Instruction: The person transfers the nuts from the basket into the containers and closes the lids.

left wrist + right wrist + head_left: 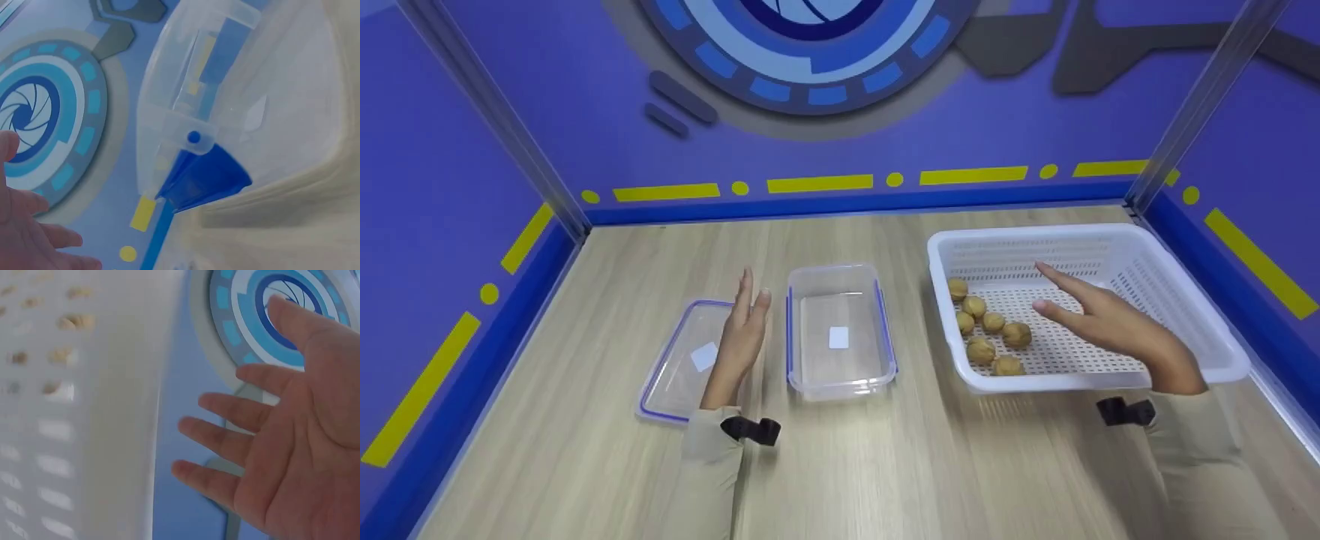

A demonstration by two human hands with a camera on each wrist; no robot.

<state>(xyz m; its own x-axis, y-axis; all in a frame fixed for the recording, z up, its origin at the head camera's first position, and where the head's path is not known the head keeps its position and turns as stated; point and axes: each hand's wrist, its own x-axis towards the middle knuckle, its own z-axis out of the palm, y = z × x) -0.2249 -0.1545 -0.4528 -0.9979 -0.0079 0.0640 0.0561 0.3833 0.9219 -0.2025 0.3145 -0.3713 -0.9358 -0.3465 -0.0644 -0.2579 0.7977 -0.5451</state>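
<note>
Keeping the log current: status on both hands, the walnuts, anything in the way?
Left hand empty, near lid; right hand empty, near white basket. Walnuts on basket's left side. Nothing covers them or the clear container.

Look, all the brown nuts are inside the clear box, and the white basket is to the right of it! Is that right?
Not quite: the brown nuts aren't in the clear box. They're lying in the white basket, as the head view shows. And yes, the basket is to the right of the box.
</note>
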